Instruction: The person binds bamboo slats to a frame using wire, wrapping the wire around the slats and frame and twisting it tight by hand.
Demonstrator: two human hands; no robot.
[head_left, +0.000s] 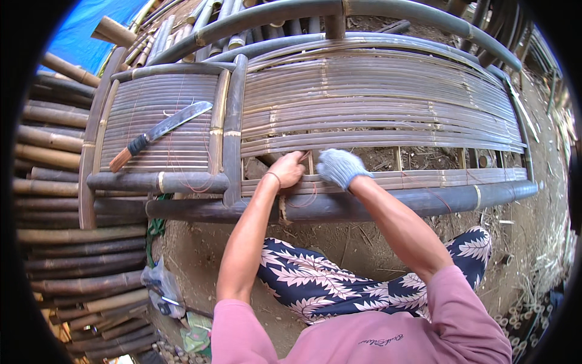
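Note:
My left hand (286, 171), bare with a thin band at the wrist, is closed in a pinch at the near strip of slats (394, 181) on a bamboo bench. A bit of thin reddish cord shows at its fingertips. My right hand (341, 167), in a grey-blue knitted glove, is curled closed just to the right; what it grips, if anything, is hidden. Between the two hands stands a narrow bamboo crosspiece (311, 162). Below them, a loop of reddish cord (312, 197) hangs over the dark front pole (376, 206). Loose-looking long slats (364, 109) span the bench beyond.
A large knife (176, 124) with a wooden handle lies on the bench's slatted left panel (157, 91). Bamboo poles (54, 203) are stacked at the left. A plastic bag (162, 288) lies on the ground near them. A curved rail (273, 15) arches along the far side.

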